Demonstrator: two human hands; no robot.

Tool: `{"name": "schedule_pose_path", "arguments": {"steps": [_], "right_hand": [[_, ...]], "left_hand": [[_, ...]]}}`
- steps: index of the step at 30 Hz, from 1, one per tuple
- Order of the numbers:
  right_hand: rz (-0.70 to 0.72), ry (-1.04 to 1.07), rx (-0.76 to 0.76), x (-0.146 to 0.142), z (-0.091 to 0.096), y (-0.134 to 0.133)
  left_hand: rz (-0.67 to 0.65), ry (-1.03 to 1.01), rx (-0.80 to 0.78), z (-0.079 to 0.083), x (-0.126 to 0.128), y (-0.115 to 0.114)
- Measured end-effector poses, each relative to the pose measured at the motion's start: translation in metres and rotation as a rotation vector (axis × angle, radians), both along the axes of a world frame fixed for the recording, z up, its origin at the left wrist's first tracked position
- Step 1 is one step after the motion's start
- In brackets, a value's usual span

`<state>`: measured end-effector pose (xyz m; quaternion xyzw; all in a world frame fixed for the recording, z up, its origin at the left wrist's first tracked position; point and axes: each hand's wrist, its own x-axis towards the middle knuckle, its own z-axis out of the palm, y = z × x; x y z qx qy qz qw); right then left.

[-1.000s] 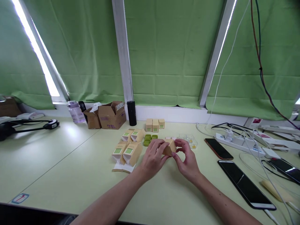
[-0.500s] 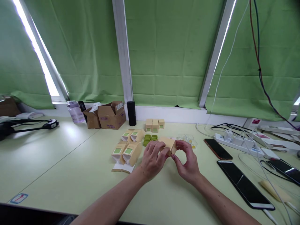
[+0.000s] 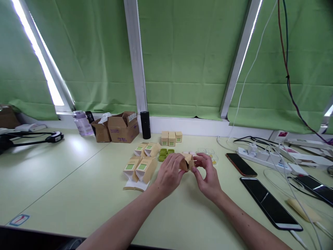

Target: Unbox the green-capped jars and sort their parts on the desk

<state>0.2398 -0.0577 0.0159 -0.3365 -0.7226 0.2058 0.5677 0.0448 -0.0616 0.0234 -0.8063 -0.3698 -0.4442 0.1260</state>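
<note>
A small tan cardboard box (image 3: 186, 162) is held between my two hands, with its near end showing a dark opening. My left hand (image 3: 168, 172) wraps around its left side. At its right edge my right hand (image 3: 206, 175) pinches a flap between thumb and fingers. Left of my hands lie several tan boxes (image 3: 146, 168) with green labels and white open ends. Green square containers (image 3: 162, 155) sit just behind my left hand. Clear round plastic pieces (image 3: 210, 155), some with yellow in them, are behind my right hand.
Small closed boxes (image 3: 171, 139) stand at the back by the wall. A black cylinder (image 3: 145, 125), a brown carton (image 3: 122, 129) and a purple bottle (image 3: 82, 123) are at back left. Right of me are phones (image 3: 269, 203), a power strip (image 3: 262, 159) and loose cables.
The box between my hands has turned so that its near end now shows an opening. My left fingers have shifted along its side. My right hand stays at its right edge.
</note>
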Motion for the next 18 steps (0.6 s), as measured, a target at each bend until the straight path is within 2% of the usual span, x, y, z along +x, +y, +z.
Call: {"name": "schedule_pose_path", "arguments": {"steps": [8, 11, 13, 18], "right_hand": [[-0.002, 0.014, -0.152, 0.004, 0.003, 0.001], [-0.041, 0.013, -0.139, 0.005, 0.004, 0.003], [-0.077, 0.014, -0.035, 0.007, 0.005, 0.006], [-0.110, -0.102, 0.441, 0.014, 0.010, 0.014]], "left_hand": [[-0.015, -0.042, -0.188, -0.006, -0.002, 0.003], [-0.002, -0.086, -0.227, -0.010, -0.004, 0.005], [-0.003, -0.102, -0.238, -0.012, -0.004, 0.006], [-0.045, -0.102, -0.242, -0.011, -0.003, 0.004]]}}
